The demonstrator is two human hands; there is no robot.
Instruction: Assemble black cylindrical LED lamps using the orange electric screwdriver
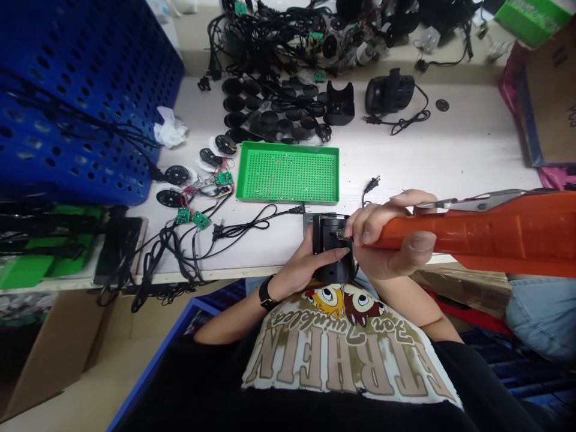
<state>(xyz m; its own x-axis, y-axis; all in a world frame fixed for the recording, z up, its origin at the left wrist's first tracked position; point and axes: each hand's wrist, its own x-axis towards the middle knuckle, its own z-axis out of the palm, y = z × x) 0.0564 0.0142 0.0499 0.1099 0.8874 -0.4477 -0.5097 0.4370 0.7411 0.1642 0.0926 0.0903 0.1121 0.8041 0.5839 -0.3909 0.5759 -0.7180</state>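
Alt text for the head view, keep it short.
A right hand puts the tip of an orange screwdriver to a black housing that the left hand holds at the table edge. Beyond lie a green tray, circuit boards, black discs and cables; a blue crate stands at left.

— How's the light?
— Bright and even from above. The white table [450, 150] shows only faint shadows under the cables [243, 228] near its front edge.
— Sharp?
— Mid-table, yes. The table's edges bow, and the orange screwdriver [495, 234], close to the lens, looks soft.
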